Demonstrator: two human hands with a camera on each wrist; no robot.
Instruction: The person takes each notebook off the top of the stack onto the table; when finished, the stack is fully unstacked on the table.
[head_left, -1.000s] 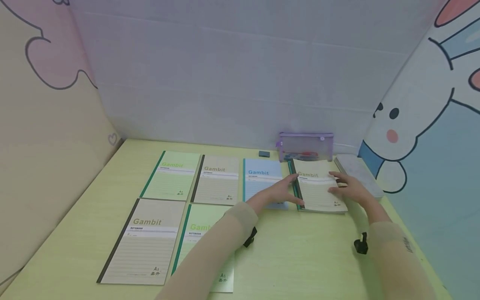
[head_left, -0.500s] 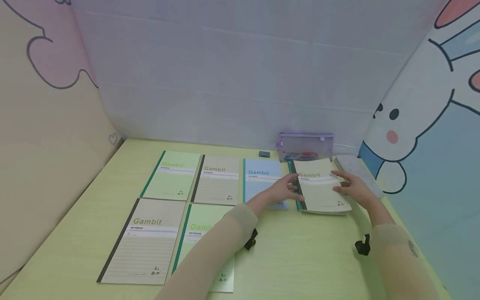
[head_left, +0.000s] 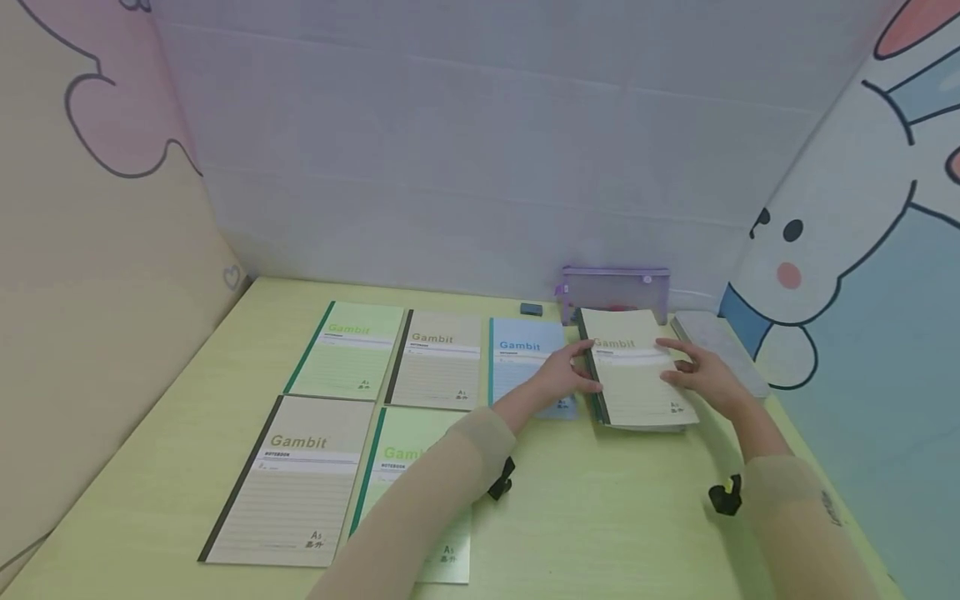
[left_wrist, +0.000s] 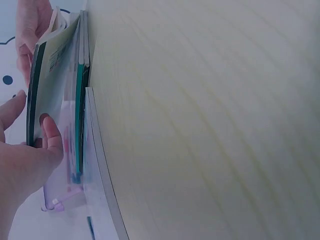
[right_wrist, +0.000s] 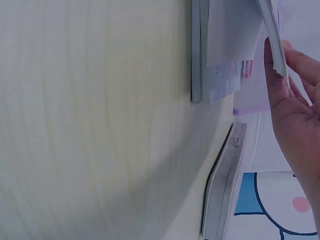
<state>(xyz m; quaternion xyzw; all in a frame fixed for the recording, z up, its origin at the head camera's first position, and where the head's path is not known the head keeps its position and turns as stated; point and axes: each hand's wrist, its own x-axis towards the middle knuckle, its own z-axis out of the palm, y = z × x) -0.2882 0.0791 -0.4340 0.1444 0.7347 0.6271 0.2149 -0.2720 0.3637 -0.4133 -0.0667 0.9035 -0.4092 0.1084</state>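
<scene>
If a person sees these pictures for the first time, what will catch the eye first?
Probably both hands at the table's far right: the left hand and the right hand lift the top notebook off a small stack. Next, five Gambit notebooks lying flat in two rows to the left. Behind the stack stands a purple pencil case.
</scene>
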